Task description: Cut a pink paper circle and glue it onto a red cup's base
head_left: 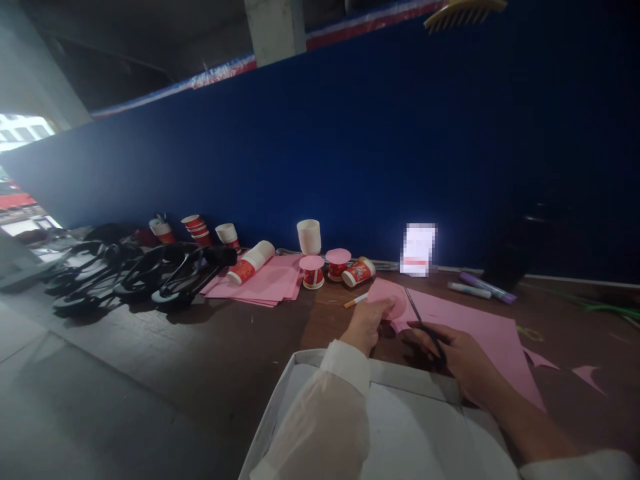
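Note:
Pinched in my left hand (366, 325) is a piece of pink paper (383, 293) with a curved edge. My right hand (465, 353) grips a pair of dark scissors (425, 325), fingers at the handles. The blades point up and away from me, at the right edge of the held paper. Under and beyond my right hand lies a larger pink sheet (487, 337). Two pink paper scraps rest to its right, one of them a curved scrap (590, 377). Just past my left hand stand two red paper cups, each topped by a pink disc (338, 256).
A white box (415, 427) sits close in front of me, below my forearms. Farther left are stacked pink sheets (260, 287), more paper cups (309, 235) and several black headsets (175, 280). Markers (487, 288) and a lit screen (419, 250) are by the blue partition (300, 147).

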`<state>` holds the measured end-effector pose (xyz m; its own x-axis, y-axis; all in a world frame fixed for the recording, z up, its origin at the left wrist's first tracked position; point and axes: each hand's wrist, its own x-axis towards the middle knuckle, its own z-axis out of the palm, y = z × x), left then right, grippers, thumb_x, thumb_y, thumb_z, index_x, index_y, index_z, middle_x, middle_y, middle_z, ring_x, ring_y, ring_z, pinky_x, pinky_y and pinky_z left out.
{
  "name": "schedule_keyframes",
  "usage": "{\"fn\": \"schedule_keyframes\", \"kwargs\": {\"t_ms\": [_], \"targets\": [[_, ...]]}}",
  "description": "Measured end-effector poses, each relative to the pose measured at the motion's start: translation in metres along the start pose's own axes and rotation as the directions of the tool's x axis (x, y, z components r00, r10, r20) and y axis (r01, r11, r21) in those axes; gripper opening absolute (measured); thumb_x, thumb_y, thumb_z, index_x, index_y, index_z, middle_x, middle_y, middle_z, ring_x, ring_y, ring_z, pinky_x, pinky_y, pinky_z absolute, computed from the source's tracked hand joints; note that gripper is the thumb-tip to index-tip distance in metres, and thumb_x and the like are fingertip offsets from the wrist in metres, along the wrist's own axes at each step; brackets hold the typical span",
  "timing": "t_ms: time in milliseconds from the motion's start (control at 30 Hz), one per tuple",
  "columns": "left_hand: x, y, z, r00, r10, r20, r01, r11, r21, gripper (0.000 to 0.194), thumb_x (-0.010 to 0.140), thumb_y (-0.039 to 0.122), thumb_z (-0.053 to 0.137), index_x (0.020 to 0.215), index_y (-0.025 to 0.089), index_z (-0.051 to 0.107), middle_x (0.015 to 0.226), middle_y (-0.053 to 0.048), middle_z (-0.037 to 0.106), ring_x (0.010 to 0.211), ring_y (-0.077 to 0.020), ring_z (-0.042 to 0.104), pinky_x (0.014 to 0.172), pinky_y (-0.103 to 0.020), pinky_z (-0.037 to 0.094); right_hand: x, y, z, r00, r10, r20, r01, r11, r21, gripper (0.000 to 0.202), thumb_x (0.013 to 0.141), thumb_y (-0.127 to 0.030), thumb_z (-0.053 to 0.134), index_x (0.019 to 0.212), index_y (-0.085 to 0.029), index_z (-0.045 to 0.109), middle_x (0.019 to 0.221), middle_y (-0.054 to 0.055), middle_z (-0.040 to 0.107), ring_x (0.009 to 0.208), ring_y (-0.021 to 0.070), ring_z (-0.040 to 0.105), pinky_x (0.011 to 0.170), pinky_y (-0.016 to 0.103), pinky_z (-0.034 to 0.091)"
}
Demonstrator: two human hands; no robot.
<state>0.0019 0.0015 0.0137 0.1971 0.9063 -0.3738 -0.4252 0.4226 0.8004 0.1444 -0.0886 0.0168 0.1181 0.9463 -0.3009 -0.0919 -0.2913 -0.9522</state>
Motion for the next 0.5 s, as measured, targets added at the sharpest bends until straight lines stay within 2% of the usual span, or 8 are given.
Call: {"fn": "schedule_keyframes", "kwargs": {"t_ms": [100, 267, 400, 500], "targets": [[0.004, -0.004, -0.001, 1.0, 0.011, 0.023, -0.01, 1.0, -0.028, 0.028, 0.063, 0.025, 0.088, 0.073, 0.012, 0.065, 0.06, -0.001, 0.06, 0.05, -0.014, 0.053, 0.05, -0.029, 0.043, 0.001, 0.001, -0.002, 1.0, -0.002, -0.031, 0.002, 1.0, 0.018, 0.045, 0.069, -0.046, 0.086, 0.108, -0.024, 0.08, 0.09, 0.006, 0.081, 0.081, 0.027, 0.076, 0.077, 0.038, 0.064], [0.012, -0.009, -0.005, 0.996, 0.047, 0.079, -0.039, 0.994, -0.098, 0.025, 0.066, 0.024, 0.086, 0.076, 0.011, 0.067, 0.065, -0.003, 0.063, 0.057, -0.0139, 0.056, 0.057, -0.027, 0.044, 0.003, -0.001, -0.006, 0.99, -0.057, -0.129, 0.044, 0.994, -0.104, 0.046, 0.071, -0.05, 0.083, 0.107, -0.021, 0.08, 0.083, 0.006, 0.08, 0.074, 0.0243, 0.074, 0.066, 0.033, 0.062], [0.009, -0.002, -0.006, 0.995, -0.018, 0.102, 0.038, 0.98, -0.195, 0.012, 0.075, 0.015, 0.075, 0.081, 0.011, 0.066, 0.07, -0.006, 0.065, 0.059, -0.0129, 0.055, 0.058, -0.025, 0.043, 0.003, -0.002, -0.008, 0.989, -0.049, -0.14, 0.047, 0.999, -0.021, 0.049, 0.07, -0.052, 0.084, 0.108, -0.022, 0.079, 0.078, 0.004, 0.076, 0.07, 0.0223, 0.071, 0.065, 0.033, 0.06], [0.004, 0.005, -0.006, 0.996, -0.037, 0.086, 0.061, 0.954, -0.294, 0.004, 0.08, 0.009, 0.062, 0.078, 0.013, 0.061, 0.069, -0.006, 0.063, 0.056, -0.0121, 0.051, 0.058, -0.025, 0.043, 0.006, 0.002, -0.01, 0.989, -0.071, -0.129, 0.069, 0.997, -0.019, 0.049, 0.068, -0.052, 0.085, 0.105, -0.021, 0.079, 0.078, 0.004, 0.075, 0.07, 0.0208, 0.069, 0.063, 0.031, 0.058]]}}
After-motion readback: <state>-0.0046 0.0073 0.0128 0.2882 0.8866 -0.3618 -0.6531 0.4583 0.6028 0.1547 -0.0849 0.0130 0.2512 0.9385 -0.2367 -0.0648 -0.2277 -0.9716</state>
